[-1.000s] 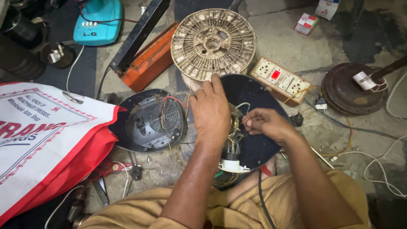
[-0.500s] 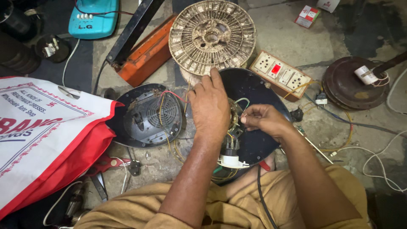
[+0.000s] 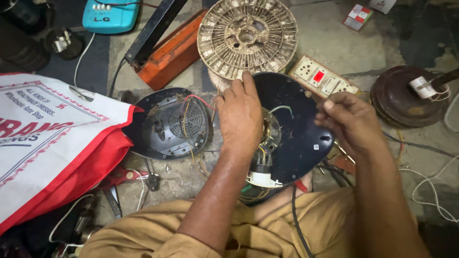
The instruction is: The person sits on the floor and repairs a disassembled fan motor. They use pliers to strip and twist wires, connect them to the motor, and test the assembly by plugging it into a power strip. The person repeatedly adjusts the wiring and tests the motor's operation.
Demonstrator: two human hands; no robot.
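Observation:
My left hand (image 3: 240,116) lies flat on a dark round fan base cover (image 3: 296,134), fingers spread, pressing over its middle where thin coloured wires (image 3: 279,110) and a white plastic fitting (image 3: 262,178) show. My right hand (image 3: 349,119) hovers at the cover's right edge with fingertips pinched together; whether anything thin sits between them I cannot tell. A second dark round housing (image 3: 174,124), with a vent grille and loose wires inside, lies just left of my left hand.
A pale round ribbed rotor disc (image 3: 247,36) lies beyond the cover, with a beige switch-and-socket board (image 3: 322,80) to its right and a brown round motor casing (image 3: 406,98) further right. An orange box (image 3: 169,52), a teal device (image 3: 110,14) and a red-and-white bag (image 3: 52,143) fill the left.
My right hand has pulled away from the wires at the cover's middle and moved right and up to its edge. My left hand stays on the cover.

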